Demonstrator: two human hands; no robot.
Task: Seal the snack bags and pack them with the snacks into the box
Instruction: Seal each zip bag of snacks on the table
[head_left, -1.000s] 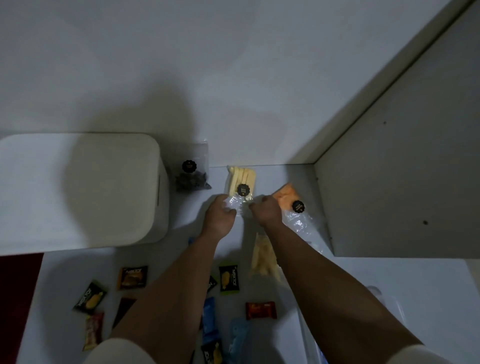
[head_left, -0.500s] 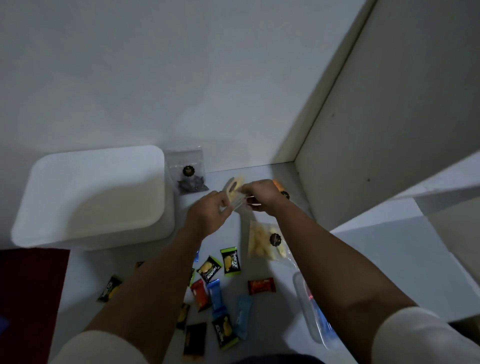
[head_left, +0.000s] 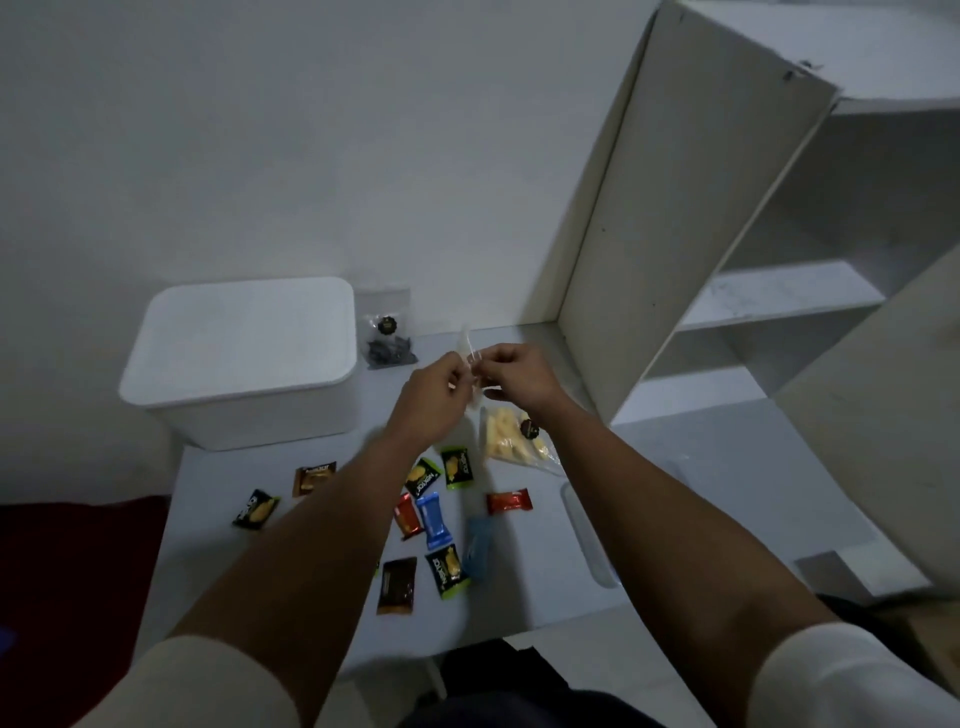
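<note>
Pinching clear snack bag (head_left: 466, 358) upright, long axis vertical, both hands — left hand (head_left: 434, 397), right hand (head_left: 514, 375); raised higher vs 0.5 s ago.

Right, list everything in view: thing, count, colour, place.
box: one, white, lid on, table's far left
dark snack bag: one, clear, against the wall beside the box
held bag: one, clear, raised between both hands
yellow snack bag: one, clear, lying below the right hand
small wrapped snacks: about ten, mixed colours, scattered on the table
shelf unit: one, white, right
left hand: fingers pinch the held bag
right hand: fingers pinch the held bag
</note>
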